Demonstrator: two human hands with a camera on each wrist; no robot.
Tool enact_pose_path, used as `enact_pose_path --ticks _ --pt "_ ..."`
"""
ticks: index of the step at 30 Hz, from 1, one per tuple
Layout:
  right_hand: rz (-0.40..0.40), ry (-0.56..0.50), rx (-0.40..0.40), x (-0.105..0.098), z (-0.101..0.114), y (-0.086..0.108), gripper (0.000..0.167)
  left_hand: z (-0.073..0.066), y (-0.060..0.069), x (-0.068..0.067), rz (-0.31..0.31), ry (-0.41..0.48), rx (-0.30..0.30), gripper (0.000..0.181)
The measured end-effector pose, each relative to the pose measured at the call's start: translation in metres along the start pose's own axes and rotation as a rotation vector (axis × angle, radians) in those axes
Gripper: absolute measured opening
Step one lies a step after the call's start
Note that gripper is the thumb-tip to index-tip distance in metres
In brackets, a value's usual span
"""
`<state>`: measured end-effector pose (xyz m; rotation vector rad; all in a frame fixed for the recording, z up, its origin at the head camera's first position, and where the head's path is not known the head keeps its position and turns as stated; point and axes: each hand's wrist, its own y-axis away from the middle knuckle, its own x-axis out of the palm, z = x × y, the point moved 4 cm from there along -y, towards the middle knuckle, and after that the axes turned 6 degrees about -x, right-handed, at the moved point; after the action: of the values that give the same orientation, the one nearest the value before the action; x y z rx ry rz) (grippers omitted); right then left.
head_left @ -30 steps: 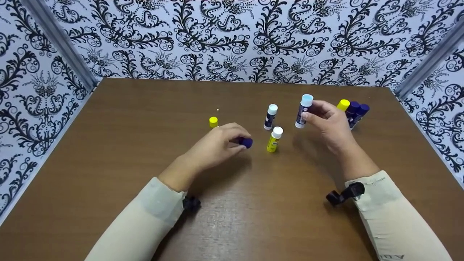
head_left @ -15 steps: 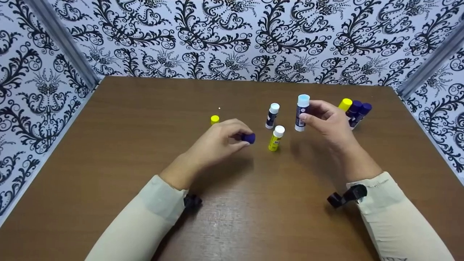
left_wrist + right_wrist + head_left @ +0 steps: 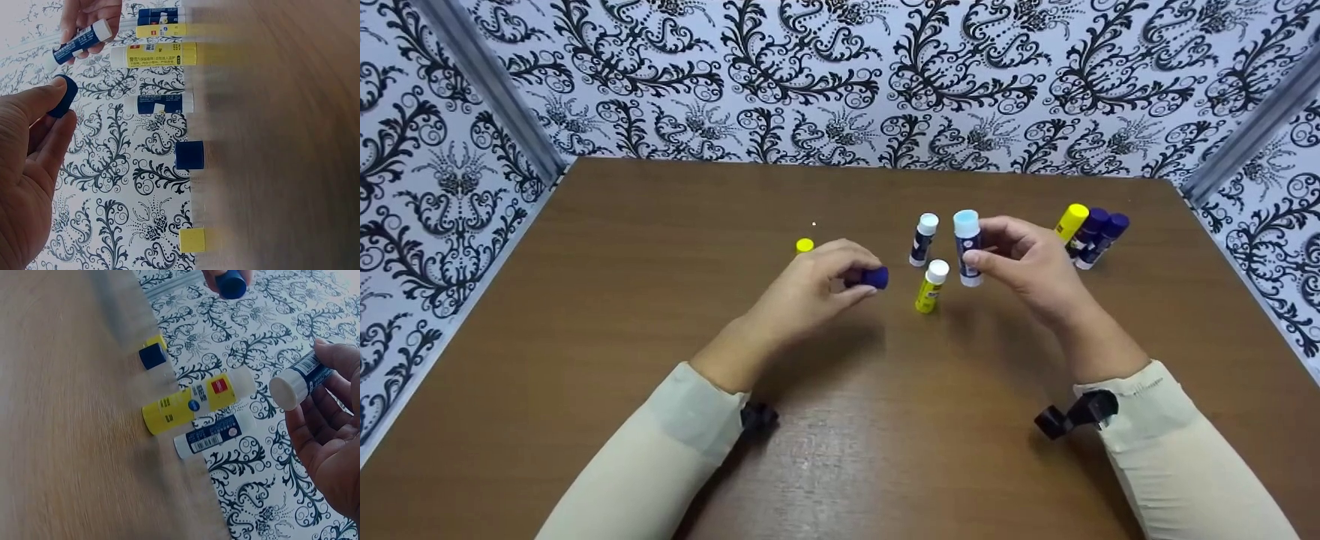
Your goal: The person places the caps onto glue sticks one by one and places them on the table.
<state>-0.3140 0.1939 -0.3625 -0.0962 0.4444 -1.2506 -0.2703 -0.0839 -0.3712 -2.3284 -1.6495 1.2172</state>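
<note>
My left hand pinches a dark blue glue stick cap between thumb and fingers, above the table. To its right, my right hand grips an uncapped blue glue stick, held nearly upright with its pale tip on top. Between the hands, an uncapped yellow glue stick and an uncapped blue glue stick stand on the table. A yellow cap sits just beyond my left hand. Another blue cap stands on the table in the left wrist view; my hand hides it in the head view.
At the right stand a capped yellow glue stick and two capped blue glue sticks, close together. The brown table meets patterned walls at the back and sides. A tiny white speck lies behind the yellow cap.
My right hand has moved left and slightly down with the blue glue stick, toward the cap. My left hand has risen slightly with the cap.
</note>
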Motion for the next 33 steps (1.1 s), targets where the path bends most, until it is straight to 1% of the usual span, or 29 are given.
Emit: enact_pose_path --ticks 5,10,15,20,28,33 --pt "0.035 0.006 -0.009 0.008 0.004 0.002 0.034 -0.002 0.0 -0.001 -0.004 0.027 0.008 0.025" --pt "0.065 0.029 -0.009 0.015 0.007 0.005 0.032 -0.004 0.0 0.0 -0.013 0.008 -0.012 0.025" --pt "0.105 0.037 -0.034 0.021 0.01 0.006 0.03 -0.006 0.001 -0.001 -0.023 0.005 -0.016 0.026" --pt "0.157 0.036 -0.05 0.028 0.011 0.008 0.03 -0.007 0.001 -0.001 -0.028 0.018 -0.011 0.026" --pt "0.219 0.087 -0.049 0.035 0.009 0.011 0.03 -0.008 0.002 -0.001 -0.045 0.037 0.01 0.027" --pt "0.258 0.121 -0.064 0.04 0.008 0.013 0.029 -0.009 0.002 -0.001 -0.041 0.057 0.016 0.028"
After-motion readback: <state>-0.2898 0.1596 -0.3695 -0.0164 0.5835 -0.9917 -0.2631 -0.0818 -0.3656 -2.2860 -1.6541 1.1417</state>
